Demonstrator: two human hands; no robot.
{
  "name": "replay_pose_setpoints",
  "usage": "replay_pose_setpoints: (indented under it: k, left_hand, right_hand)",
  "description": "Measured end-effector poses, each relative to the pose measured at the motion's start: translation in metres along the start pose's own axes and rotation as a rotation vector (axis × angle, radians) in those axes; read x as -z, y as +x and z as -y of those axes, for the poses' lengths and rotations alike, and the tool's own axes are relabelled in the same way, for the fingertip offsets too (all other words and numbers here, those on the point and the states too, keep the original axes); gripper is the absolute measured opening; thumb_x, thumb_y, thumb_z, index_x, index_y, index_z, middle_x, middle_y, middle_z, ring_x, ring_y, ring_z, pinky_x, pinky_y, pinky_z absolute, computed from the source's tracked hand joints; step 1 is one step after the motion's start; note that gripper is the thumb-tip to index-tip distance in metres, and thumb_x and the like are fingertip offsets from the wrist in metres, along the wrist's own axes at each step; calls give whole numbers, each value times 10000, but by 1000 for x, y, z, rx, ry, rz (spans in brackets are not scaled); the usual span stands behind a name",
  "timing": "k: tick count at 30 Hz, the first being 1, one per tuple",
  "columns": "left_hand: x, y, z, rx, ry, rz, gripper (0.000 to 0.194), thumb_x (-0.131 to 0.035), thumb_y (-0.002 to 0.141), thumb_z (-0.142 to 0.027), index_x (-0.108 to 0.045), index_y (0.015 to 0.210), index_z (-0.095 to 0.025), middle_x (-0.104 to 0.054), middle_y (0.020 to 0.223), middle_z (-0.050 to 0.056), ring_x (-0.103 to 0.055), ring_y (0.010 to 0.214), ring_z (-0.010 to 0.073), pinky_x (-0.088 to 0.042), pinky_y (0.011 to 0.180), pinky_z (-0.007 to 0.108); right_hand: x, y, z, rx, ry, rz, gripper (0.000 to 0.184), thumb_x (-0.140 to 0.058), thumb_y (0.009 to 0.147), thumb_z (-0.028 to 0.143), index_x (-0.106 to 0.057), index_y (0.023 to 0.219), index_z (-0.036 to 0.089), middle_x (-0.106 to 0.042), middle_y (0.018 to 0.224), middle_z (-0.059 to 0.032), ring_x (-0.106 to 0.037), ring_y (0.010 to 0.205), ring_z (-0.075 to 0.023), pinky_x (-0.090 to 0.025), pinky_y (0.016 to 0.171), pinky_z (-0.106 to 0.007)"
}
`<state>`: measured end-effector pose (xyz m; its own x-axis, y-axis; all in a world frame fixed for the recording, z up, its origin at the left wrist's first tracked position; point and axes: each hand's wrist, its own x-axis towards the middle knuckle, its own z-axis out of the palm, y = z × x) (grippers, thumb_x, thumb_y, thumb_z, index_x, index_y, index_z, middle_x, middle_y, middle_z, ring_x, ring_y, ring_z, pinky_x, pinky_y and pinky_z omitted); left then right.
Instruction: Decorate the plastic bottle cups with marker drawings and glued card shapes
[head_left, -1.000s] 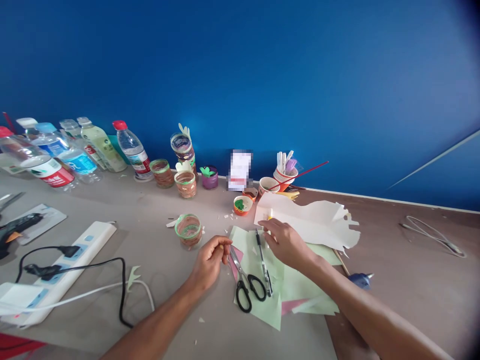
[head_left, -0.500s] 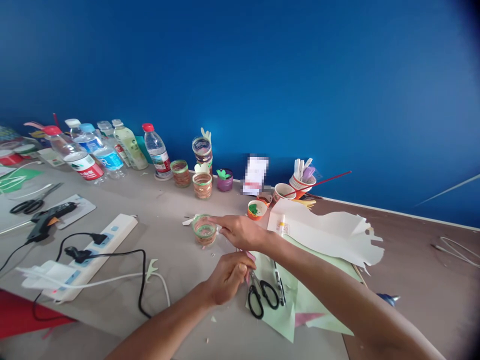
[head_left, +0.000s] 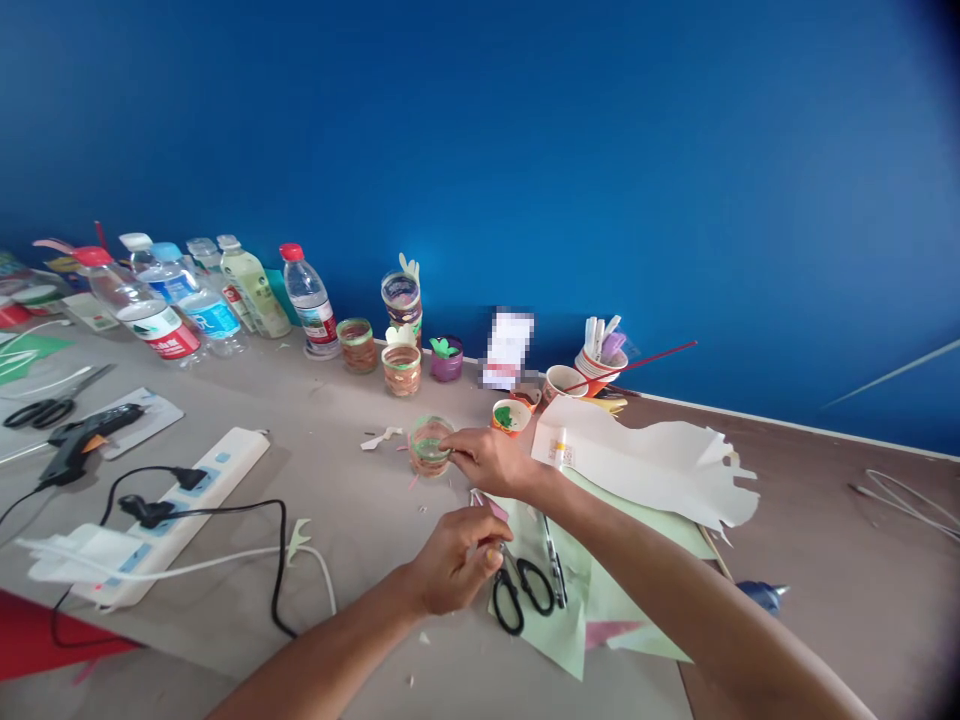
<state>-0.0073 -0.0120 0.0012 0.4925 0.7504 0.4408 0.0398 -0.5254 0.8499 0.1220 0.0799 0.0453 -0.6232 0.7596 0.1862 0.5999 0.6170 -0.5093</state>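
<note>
Left of the right hand [head_left: 491,462], the green-rimmed cup [head_left: 427,460], edge in its pinch.

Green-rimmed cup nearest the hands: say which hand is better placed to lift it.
Right hand, probably: it appears to pinch the cup by its rim; the left hand is by the scissors.

A plain blue wall [head_left: 480,140] filled the upper half of the view, deep in the middle and paler, greyer toward the right, with a soft sheen low left of centre. A thin pale line [head_left: 892,372] slanted across its right end. A white strip [head_left: 810,429] ran along its foot on the right. Below spread a grey tabletop [head_left: 330,430], with a browner surface [head_left: 810,590] to its right.
</note>
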Motion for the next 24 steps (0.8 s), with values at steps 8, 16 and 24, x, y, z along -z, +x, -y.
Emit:
replay_pose_setpoints:
  k: [8,16,24]
  left_hand:
    - [5,1,3,24,82,-72,488,-322,1005,-465,-667,886,-141,-592,637,29,-514,553,132,-431,569,266]
    - [1,2,10,76,179,-73,238,-428,980,-254,-653,955,-179,-646,730,13,-573,604,120,-479,596,244]
    - [2,7,18,-131,361,-25,372,-363,929,-46,-662,1069,-218,-697,1039,75,-627,1008,179,-533,864,329]
  right_hand:
    - [37,-43,3,-184,177,-107,517,-516,817,126,-579,1328,162,-720,893,-41,-621,701,-140,-494,675,-251]
    - [75,-170,9,-571,186,-67,269,-499,938,280,-705,1106,240,-731,982,-39,-659,851,-176,-505,673,-262]
    - [18,-190,37,-326,-61,-21,318,-500,898,107,-641,1173,182,-641,1133,-131,-588,1017,-261,-521,882,-440]
